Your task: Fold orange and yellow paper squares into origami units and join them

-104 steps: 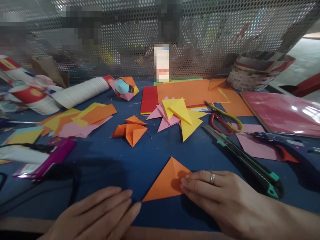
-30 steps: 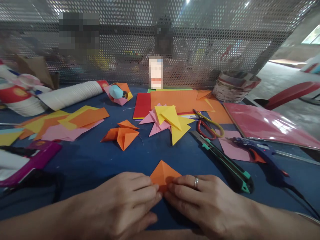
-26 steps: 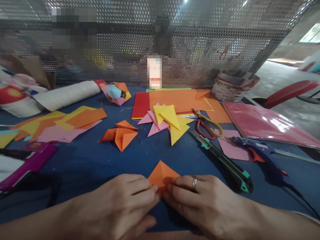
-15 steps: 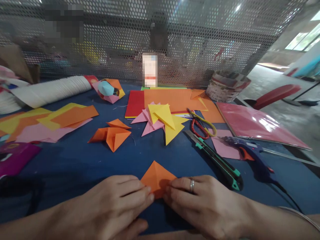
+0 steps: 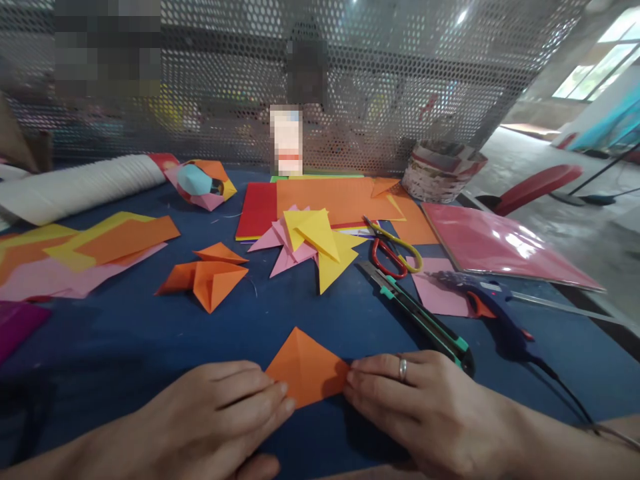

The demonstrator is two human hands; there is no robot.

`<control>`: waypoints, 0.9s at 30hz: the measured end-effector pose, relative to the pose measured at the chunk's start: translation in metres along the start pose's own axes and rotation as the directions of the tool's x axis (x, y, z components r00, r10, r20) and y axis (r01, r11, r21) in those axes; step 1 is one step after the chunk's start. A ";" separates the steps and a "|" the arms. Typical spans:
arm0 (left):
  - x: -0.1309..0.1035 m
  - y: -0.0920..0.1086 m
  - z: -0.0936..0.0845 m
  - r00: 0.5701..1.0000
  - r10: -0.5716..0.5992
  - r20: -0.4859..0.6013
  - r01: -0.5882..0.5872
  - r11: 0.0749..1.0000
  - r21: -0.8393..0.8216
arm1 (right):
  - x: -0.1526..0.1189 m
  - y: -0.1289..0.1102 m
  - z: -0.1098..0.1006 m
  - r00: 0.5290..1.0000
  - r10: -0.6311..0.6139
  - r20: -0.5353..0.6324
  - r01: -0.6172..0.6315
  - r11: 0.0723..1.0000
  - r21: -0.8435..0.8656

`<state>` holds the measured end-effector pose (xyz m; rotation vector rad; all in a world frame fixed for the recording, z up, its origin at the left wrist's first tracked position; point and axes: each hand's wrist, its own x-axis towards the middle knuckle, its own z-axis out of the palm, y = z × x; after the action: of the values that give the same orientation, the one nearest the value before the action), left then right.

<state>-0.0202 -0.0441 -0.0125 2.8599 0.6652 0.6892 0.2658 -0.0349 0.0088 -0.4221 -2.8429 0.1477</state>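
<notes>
A creased triangle of orange paper [image 5: 306, 373] lies low on the blue table, its peak pointing away from me. My left hand [image 5: 220, 407] has its fingers pressed together over the paper's left corner. At the right corner, my right hand [image 5: 415, 393], with a ring on one finger, pinches the edge; its thumb is hidden. Beyond them sit folded orange paper pieces [image 5: 207, 277] and a heap of folded yellow paper triangles [image 5: 320, 237] with pink ones [image 5: 290, 243]. A utility knife [image 5: 425, 317] lies just past my right hand.
Scissors [image 5: 397, 257], a hot glue gun [image 5: 493, 300] and a plastic-wrapped pink pack [image 5: 505, 240] lie to the right. Paper sheets [image 5: 330, 197] and a basket [image 5: 443, 170] stand before the mesh panel [image 5: 360, 80]. Stacked white cups [image 5: 90, 190] and loose colored sheets [image 5: 120, 233] occupy the left.
My right hand has slid outward toward the paper's right corner, so more of the orange triangle shows between my hands. The whole view has shifted slightly, with things appearing further left.
</notes>
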 end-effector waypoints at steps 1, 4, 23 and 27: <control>-0.003 -0.001 0.002 1.000 0.010 -0.009 -0.010 1.000 0.017 | -0.001 0.000 0.000 1.000 0.006 -0.004 -0.006 1.000 -0.011; -0.013 -0.003 0.006 0.999 0.047 -0.019 -0.045 0.996 0.076 | -0.006 0.000 0.001 1.000 0.019 -0.016 -0.019 1.000 -0.021; 0.005 0.001 0.002 0.989 0.040 -0.141 -0.042 0.999 -0.011 | -0.023 -0.004 0.001 0.990 0.109 -0.093 -0.116 0.990 -0.076; 0.000 -0.001 0.002 0.997 0.047 -0.057 -0.046 0.999 0.010 | -0.012 -0.007 -0.006 0.969 0.218 -0.112 -0.219 0.976 0.005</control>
<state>-0.0199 -0.0429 -0.0143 2.8823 0.6129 0.7791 0.2769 -0.0444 0.0126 -0.7223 -2.6815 0.1509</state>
